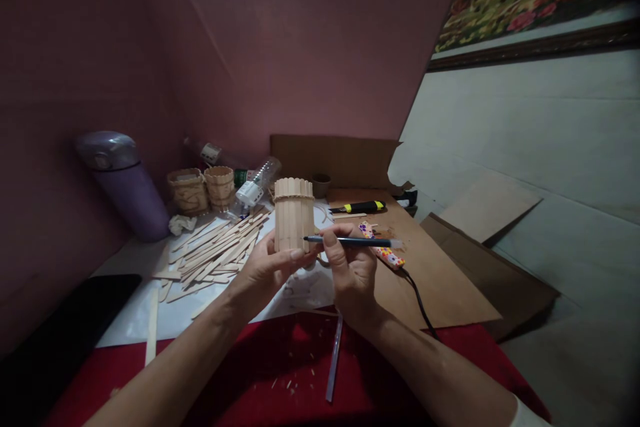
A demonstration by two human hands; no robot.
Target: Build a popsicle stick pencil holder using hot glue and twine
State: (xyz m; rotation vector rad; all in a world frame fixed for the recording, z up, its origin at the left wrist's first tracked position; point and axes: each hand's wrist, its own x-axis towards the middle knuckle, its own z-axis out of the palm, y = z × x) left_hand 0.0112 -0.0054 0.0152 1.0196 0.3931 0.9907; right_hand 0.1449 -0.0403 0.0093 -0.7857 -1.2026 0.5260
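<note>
My left hand (274, 268) is wrapped round the lower part of a cup made of upright popsicle sticks (294, 217), with twine tied near its rim. A dark blue pen (355, 241) lies in the pinch of my right hand (353, 273), its tip at the lower side of the stick cup. A faint line runs across the sticks near the tip. Behind my left wrist a heap of loose popsicle sticks (215, 257) lies on white paper (125, 320). The bottom of the cup is hidden by my fingers.
A purple bottle (133, 190) leans at the left by two wooden cups (220, 187). Clear plastic bottles (257, 183) lie behind. A yellow-black utility knife (360, 207) and a flower-patterned glue gun (387, 250) with a cord rest on cardboard (440, 287). A glue stick (335, 360) lies in front.
</note>
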